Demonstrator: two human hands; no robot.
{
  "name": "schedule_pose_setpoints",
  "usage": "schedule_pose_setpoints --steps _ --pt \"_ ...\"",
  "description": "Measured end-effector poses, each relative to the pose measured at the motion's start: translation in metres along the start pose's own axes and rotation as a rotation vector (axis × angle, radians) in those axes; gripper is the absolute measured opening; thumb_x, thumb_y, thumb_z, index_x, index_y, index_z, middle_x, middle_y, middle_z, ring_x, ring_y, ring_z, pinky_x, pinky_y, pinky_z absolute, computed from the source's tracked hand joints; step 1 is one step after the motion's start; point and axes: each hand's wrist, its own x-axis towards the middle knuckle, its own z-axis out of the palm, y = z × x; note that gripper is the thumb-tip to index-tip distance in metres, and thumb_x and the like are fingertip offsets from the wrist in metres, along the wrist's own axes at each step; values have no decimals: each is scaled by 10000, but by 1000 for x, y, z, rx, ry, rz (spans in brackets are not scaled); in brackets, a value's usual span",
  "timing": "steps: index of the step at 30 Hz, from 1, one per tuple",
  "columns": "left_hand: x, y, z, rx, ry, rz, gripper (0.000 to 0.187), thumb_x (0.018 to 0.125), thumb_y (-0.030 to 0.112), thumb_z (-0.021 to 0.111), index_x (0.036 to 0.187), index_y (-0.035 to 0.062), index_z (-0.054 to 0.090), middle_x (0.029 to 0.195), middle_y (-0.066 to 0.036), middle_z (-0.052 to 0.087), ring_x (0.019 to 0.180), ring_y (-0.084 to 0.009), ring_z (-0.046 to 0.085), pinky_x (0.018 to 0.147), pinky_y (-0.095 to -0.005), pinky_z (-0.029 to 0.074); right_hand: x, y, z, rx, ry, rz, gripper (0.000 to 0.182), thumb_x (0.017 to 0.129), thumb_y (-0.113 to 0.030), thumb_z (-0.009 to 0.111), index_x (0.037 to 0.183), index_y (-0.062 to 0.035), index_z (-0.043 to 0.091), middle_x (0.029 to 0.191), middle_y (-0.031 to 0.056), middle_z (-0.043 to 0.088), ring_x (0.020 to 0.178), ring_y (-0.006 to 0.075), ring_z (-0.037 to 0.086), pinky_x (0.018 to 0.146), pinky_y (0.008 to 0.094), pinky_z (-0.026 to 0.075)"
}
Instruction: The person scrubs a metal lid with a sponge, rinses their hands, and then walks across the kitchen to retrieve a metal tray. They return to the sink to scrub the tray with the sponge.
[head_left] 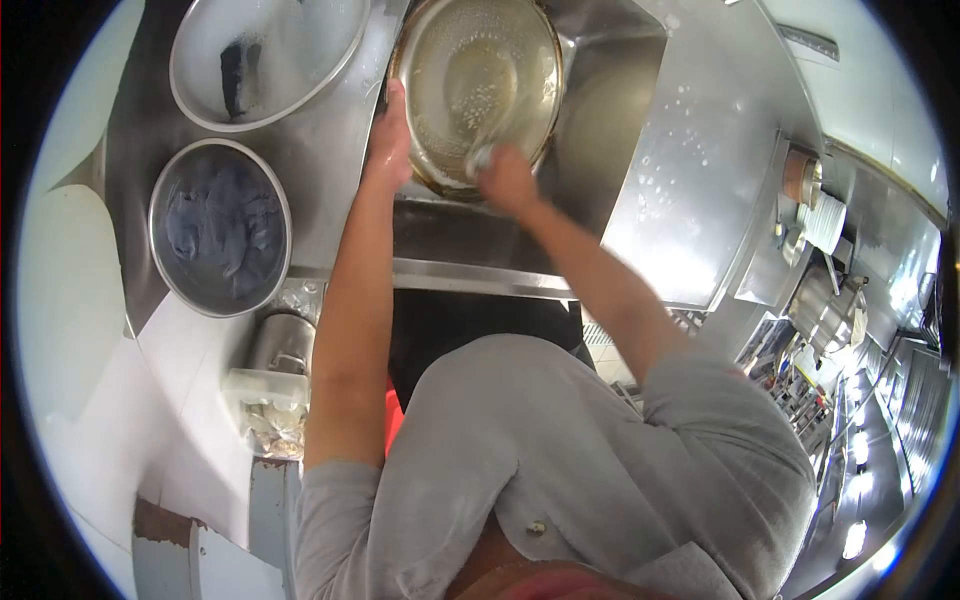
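Note:
A large round metal basin [480,85] with a wet inside and brownish rim rests tilted in the stainless sink [610,100]. My left hand [393,145] grips its left rim, thumb up along the edge and the other fingers mostly hidden. Near the basin's lower right, my right hand [508,182] is closed around a small greyish-white scrubbing pad [480,160], pressed against the inner surface. Motion blurs this hand, and the pad's exact kind is hard to make out.
On the left counter stand a big bowl [180,95] of sudsy water with a dark object, and a smaller bowl [155,225] with dark cloth in liquid. A wet steel drainboard [690,170] lies right. Below left are a metal pot [283,343] and clear plastic container [262,385].

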Motion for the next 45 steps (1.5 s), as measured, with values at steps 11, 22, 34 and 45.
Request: schedule_pose_setpoints --steps 11,22,34,45 --pt "6 -3 -4 78 143 -25 1060 861 753 493 1438 -119 320 1447 -219 436 1313 -285 450 1101 -406 353 76 51 -10 -192 166 121 279 762 -98 631 1012 25 611 1112 248 558 1058 391 537 942 466 458" --pt "14 -20 -11 48 77 -7 831 960 632 442 1492 4 330 1521 -148 379 1393 -264 358 1136 -369 296 165 38 -35 -260 403 -74 254 748 -50 597 991 24 603 1037 224 569 1072 386 525 934 477 444" --pt "23 -14 -9 73 86 48 792 980 608 422 1489 9 333 1513 -153 386 1386 -265 362 1135 -374 293 177 -44 -58 55 769 -369 454 797 -304 696 1004 71 545 1062 246 544 1050 420 503 925 483 414" --pt "8 -8 1 -114 18 44 1018 837 794 462 1416 -41 406 1396 -163 499 1258 -275 507 1024 -418 442 94 -114 -89 473 401 -165 536 745 -69 690 1260 -5 556 1104 262 635 955 413 634 832 450 518"
